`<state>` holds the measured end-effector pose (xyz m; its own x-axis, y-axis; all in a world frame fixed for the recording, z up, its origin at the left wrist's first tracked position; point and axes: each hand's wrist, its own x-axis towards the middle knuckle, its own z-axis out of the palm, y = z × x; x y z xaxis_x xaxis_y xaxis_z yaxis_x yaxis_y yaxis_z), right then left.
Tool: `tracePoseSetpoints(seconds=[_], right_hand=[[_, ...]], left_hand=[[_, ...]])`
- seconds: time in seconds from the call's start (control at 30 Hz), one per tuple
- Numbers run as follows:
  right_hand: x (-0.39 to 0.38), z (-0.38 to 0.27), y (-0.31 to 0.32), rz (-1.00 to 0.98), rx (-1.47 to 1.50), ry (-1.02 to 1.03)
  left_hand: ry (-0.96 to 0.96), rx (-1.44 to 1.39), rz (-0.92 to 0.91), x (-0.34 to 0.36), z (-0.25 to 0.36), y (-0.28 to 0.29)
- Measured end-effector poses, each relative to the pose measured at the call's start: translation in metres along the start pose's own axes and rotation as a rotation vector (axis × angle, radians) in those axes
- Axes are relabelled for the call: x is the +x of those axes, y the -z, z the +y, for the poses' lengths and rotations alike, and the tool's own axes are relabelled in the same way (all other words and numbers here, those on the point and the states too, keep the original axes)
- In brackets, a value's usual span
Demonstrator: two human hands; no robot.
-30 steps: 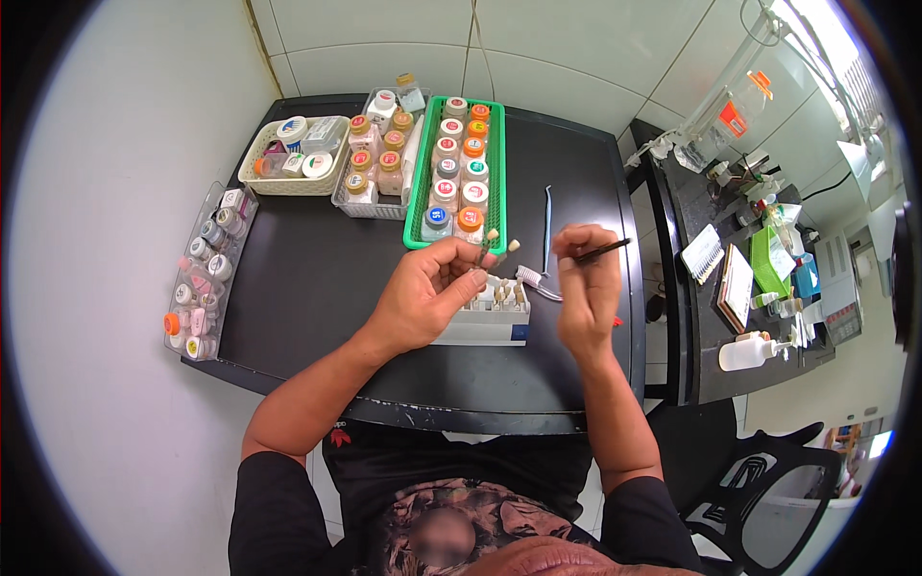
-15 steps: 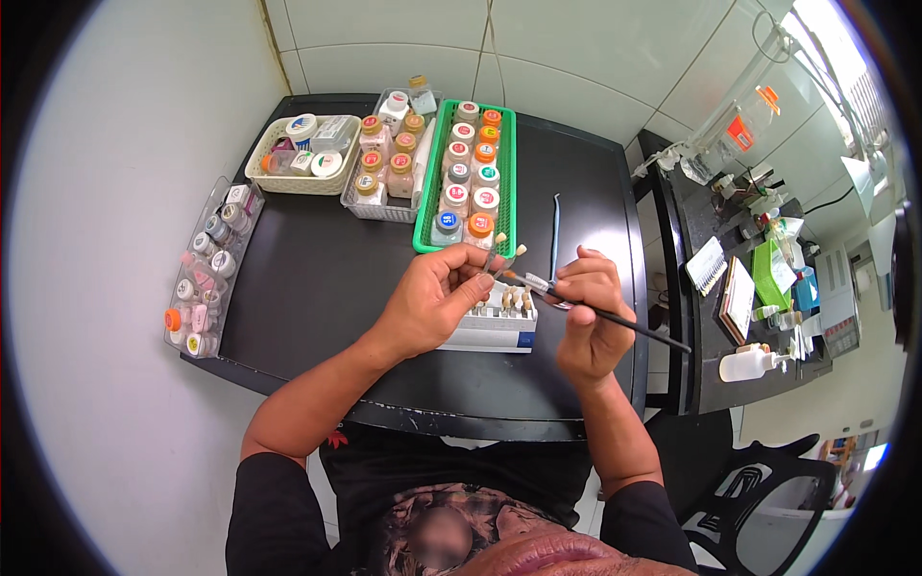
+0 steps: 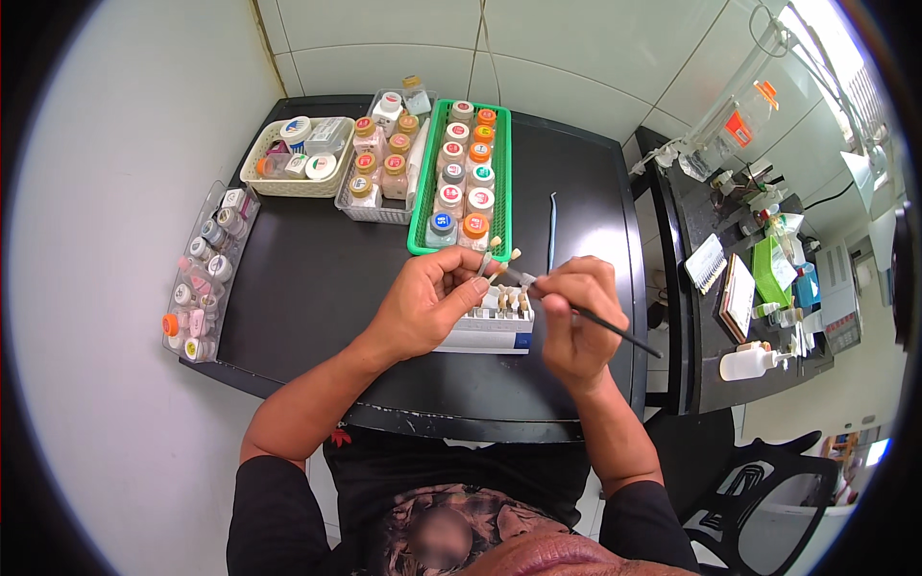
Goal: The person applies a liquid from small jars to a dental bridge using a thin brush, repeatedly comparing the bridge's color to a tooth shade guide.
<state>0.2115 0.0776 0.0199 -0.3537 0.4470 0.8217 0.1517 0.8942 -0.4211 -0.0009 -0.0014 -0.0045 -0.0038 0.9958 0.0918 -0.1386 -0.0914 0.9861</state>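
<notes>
Black table [image 3: 298,264] fills mid-frame, small jars [image 3: 220,269] at frame left. Left hand [image 3: 425,305], centre, pinches tooth-tipped sticks [image 3: 496,243] narrowly; green basket [image 3: 506,192] above, white box [image 3: 480,339] below. Right hand [image 3: 578,348], right of centre, holds dark brush [image 3: 619,332], tip by sticks, contact unclear.

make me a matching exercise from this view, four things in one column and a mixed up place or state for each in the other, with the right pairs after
Things:
1. dark-handled brush
2. cream-tipped pieces
3. green basket
4. white pump bottle

Places or states:
A. held in the left hand
B. standing or lying on the side counter
C. held in the right hand
D. filled with two rows of jars

Pairs: 1-C, 2-A, 3-D, 4-B
</notes>
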Motion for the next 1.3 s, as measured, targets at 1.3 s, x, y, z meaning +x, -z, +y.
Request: tracePoseSetpoints(seconds=[1.3], right_hand=[[-0.005,0.009,0.009,0.107,0.172,-0.195]], left_hand=[[0.055,0.094,0.009,0.000,0.000,0.004]])
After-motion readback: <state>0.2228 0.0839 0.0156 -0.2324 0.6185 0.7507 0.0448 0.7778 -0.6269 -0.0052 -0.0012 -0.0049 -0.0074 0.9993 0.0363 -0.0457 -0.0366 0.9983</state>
